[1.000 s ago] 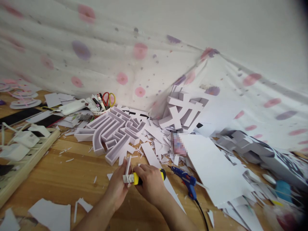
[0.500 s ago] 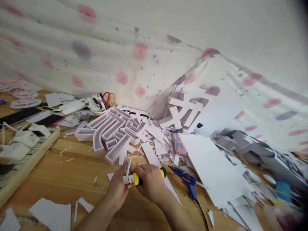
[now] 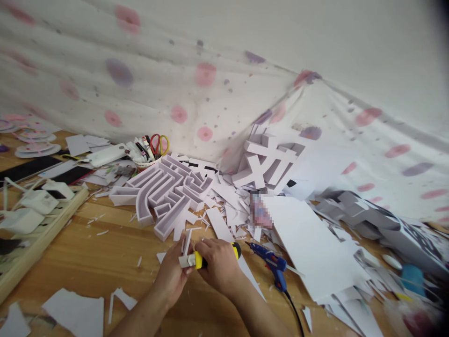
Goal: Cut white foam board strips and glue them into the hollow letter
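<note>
My right hand [image 3: 219, 263] is wrapped around a yellow and black utility knife [image 3: 199, 260], its blade out to the left. Between the fingers of my left hand [image 3: 172, 276] is a small white foam board piece [image 3: 187, 242] with a narrow upright strip. The blade lies across the near end of that piece, close to my left fingertips; whether it touches the board I cannot tell. A hollow white foam board character [image 3: 171, 192] stands just beyond my hands. To the right of my right hand a blue glue gun [image 3: 275, 264] lies on its side.
White offcuts [image 3: 233, 213] litter the wooden table [image 3: 115, 252]. A large white sheet [image 3: 312, 248] lies at right, with another built character [image 3: 266, 159] behind it. On the left are a power strip [image 3: 45, 248] with plugs and a pen basket [image 3: 147, 161] with scissors.
Almost nothing differs. My right hand and the knife have shifted very slightly to the left; my left hand and the foam board piece look the same.
</note>
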A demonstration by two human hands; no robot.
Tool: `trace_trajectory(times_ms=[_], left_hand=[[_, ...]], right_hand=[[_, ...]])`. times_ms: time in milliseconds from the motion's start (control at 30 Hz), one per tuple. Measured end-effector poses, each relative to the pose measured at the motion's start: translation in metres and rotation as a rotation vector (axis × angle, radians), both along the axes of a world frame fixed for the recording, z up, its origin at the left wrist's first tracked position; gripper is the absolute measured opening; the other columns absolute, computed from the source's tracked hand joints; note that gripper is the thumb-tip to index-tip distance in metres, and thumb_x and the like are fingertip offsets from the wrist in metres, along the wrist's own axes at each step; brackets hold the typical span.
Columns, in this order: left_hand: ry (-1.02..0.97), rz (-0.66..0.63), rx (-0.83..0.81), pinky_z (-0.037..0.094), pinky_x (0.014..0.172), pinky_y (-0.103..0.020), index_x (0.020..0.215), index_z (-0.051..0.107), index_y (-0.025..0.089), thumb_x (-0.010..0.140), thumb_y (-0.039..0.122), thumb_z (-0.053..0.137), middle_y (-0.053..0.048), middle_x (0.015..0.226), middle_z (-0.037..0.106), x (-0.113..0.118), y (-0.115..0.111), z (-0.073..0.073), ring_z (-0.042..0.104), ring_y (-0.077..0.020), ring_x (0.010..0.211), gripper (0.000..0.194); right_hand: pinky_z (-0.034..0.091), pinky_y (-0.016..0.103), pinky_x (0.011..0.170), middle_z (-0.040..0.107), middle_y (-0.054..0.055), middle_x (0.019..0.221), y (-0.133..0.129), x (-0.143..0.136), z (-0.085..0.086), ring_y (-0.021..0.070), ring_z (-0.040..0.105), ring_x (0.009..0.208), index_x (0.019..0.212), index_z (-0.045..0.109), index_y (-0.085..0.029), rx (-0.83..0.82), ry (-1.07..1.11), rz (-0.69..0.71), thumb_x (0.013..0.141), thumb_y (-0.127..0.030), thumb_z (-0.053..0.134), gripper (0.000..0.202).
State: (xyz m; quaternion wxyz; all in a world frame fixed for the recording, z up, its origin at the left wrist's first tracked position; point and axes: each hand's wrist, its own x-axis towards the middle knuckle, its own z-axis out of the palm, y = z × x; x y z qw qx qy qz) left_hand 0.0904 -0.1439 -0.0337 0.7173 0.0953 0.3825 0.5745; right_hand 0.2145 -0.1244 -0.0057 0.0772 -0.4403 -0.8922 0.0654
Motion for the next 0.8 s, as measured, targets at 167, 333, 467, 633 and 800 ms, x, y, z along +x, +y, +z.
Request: trace_trajectory(times_ms=[167,333,467,633,800], left_hand=[[0.027,0.009,-0.021,0.022,0.034,-0.012,0.064,0.049,0.016,0.052,0.052,0.078,0.009,0.043,0.04,0.001,0.0,0.002,0.034,-0.0017,0.037,0.048],[0.039,-0.001,-0.001,0.023,0.035,-0.013,0.064,0.049,0.015,0.053,0.054,0.077,0.009,0.045,0.042,0.001,0.0,0.003,0.036,-0.0021,0.039,0.048],[0.03,-0.018,-0.012,0.019,0.034,-0.013,0.061,0.045,0.017,0.053,0.052,0.077,0.01,0.043,0.038,0.003,0.0,0.003,0.032,-0.0013,0.036,0.049],[0.041,-0.027,0.005,0.018,0.034,-0.013,0.059,0.043,0.017,0.053,0.052,0.077,0.01,0.043,0.037,0.002,-0.001,0.002,0.031,-0.0012,0.036,0.049],[0.068,-0.026,-0.003,0.019,0.035,-0.014,0.061,0.045,0.017,0.053,0.053,0.077,0.01,0.043,0.038,0.002,-0.001,0.003,0.032,-0.0015,0.037,0.049]], right_hand=[[0.028,0.025,0.057,0.065,0.001,0.078,0.005,0.003,-0.001,0.0154,0.058,0.069,0.08,0.056,-0.021,-0.005,-0.021,-0.082,0.072,-0.02,0.055,0.008],[0.028,0.025,0.056,0.066,0.0,0.079,0.004,0.003,0.001,0.0158,0.059,0.07,0.081,0.056,-0.022,-0.016,-0.015,0.012,0.073,-0.023,0.055,0.007],[0.028,0.025,0.057,0.066,0.001,0.078,0.01,0.004,0.003,0.0156,0.059,0.069,0.08,0.056,-0.021,-0.003,-0.04,-0.067,0.074,-0.022,0.054,0.006],[0.027,0.025,0.057,0.065,0.001,0.078,0.01,0.004,0.003,0.0155,0.058,0.069,0.08,0.056,-0.021,-0.009,-0.041,-0.067,0.073,-0.022,0.055,0.007],[0.027,0.026,0.057,0.065,0.0,0.077,0.009,0.003,0.003,0.0156,0.058,0.069,0.079,0.055,-0.022,-0.003,-0.033,-0.036,0.073,-0.021,0.052,0.007]])
